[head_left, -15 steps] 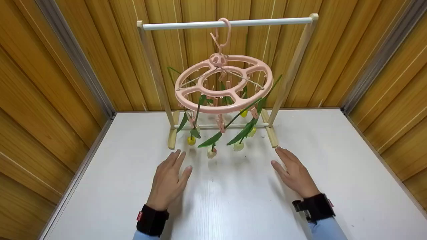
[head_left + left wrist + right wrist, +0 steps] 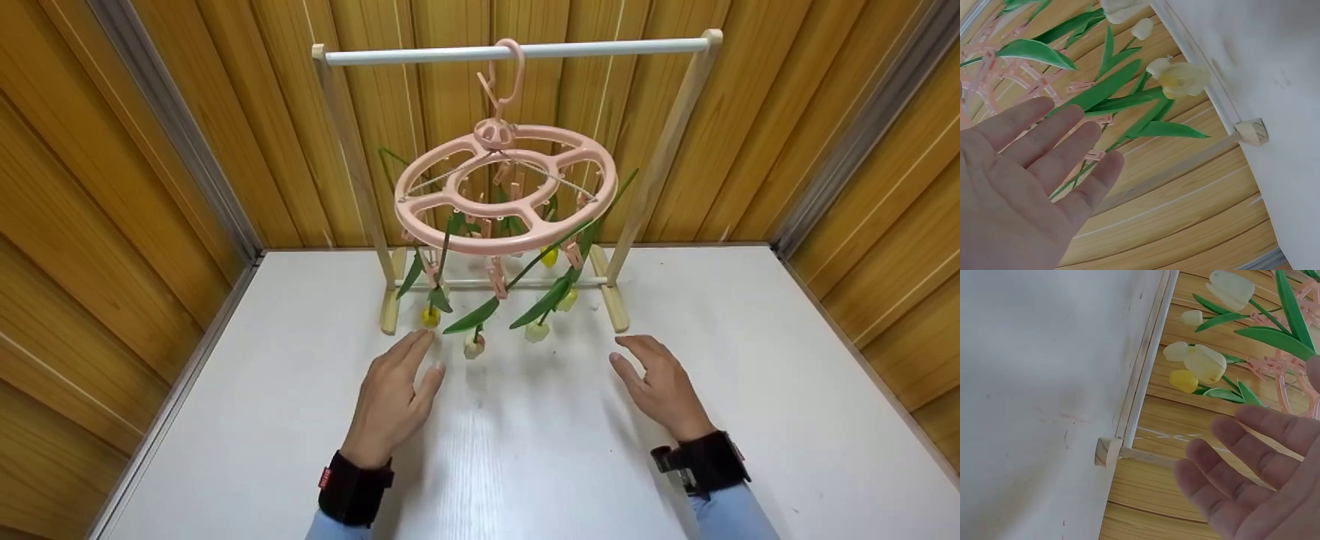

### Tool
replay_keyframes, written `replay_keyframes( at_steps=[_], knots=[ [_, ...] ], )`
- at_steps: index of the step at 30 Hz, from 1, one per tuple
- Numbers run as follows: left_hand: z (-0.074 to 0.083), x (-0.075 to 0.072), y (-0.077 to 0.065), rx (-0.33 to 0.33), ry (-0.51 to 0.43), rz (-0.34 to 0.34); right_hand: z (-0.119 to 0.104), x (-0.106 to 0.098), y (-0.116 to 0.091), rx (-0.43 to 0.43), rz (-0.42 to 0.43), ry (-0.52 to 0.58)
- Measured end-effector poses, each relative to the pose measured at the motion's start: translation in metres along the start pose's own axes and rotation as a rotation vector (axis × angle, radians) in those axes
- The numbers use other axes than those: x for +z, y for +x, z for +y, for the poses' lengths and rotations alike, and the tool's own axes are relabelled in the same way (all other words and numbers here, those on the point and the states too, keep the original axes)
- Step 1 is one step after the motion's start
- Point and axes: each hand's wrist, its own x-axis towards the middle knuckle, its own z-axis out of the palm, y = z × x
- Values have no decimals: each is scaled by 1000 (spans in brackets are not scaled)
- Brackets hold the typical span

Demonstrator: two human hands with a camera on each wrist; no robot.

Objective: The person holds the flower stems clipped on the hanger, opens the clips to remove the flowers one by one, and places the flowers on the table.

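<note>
Hands (image 2: 394, 401) (image 2: 664, 394) near pink hanger (image 2: 510, 245) with tulips (image 2: 536, 330)

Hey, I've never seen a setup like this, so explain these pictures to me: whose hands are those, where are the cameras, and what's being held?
There's no machine: a person is using two bare hands. The largest picture comes from a camera worn on the head, looking forward and down. The smaller two come from cameras on the wrists, one for each hand. On a white tabletop stands a pale wooden rack with a white top rod. From that hangs a round pink clip hanger, with green-leaved white and yellow tulips dangling bloom-down. The left hand and right hand hold nothing.
</note>
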Motion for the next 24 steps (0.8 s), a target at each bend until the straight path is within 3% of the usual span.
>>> replay_keyframes(
  at_steps=[10,24],
  knots=[
    [15,2,12,25,-68,56,-4,5,2,-66,72,18],
    [38,8,30,-30,-240,62,-12,7,9,-7,67,82]
  ],
)
